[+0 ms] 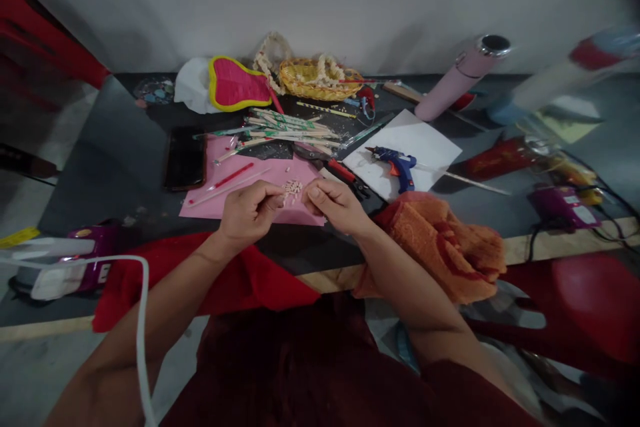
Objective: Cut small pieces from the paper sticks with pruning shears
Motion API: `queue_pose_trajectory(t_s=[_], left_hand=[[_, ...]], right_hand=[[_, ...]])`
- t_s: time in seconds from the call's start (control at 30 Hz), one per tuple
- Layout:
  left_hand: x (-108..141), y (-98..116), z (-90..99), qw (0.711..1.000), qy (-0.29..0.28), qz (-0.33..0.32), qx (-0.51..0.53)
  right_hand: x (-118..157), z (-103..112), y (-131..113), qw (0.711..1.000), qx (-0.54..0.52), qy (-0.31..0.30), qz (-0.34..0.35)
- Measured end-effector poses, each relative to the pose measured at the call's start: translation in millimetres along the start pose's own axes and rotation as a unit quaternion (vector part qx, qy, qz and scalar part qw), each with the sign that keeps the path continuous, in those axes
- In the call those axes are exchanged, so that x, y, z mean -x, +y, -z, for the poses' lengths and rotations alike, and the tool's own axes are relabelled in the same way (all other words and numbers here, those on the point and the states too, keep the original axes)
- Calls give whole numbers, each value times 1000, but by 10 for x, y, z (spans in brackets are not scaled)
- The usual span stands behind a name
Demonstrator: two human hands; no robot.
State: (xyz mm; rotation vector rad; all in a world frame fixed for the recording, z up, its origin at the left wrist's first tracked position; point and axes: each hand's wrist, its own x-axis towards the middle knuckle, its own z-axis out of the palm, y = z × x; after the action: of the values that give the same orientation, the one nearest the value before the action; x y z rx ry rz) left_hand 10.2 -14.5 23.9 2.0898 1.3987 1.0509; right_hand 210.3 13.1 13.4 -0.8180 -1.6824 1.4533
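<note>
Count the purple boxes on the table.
2: the left purple box, beside the red cloth, and the right purple box, right of the orange towel. Others may be hidden.

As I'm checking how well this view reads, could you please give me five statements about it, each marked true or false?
1. The left hand and right hand are both spread flat. False: the fingers of the left hand and right hand are curled.
2. A cluster of small pale pieces lies on the pink sheet. True.
3. The glue gun lies on the orange towel. False: the glue gun lies on a white sheet.
4. A yellow basket sits at the back of the table, near the wall. True.
5. The phone lies to the right of the pink sheet in this view. False: the phone lies at its left.
</note>
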Motion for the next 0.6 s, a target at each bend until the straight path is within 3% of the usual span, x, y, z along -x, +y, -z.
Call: queue_pose_trajectory(t_s=[0.07,0.13,0.3,0.4,0.6], left_hand=[[-10,-21,-4,999,0,25,21],[-25,-64,-22,998,0,52,43],[-60,-211,-74,989,12,91,115],[-68,-246,-84,986,0,93,139],[-73,-124,-84,987,-39,92,123]], right_hand=[[-29,84,40,984,156,68,46],[-56,138,104,957,265,96,65],[-88,122,227,902,427,28,57],[-89,83,224,913,402,24,67],[-74,28,144,977,204,12,65]])
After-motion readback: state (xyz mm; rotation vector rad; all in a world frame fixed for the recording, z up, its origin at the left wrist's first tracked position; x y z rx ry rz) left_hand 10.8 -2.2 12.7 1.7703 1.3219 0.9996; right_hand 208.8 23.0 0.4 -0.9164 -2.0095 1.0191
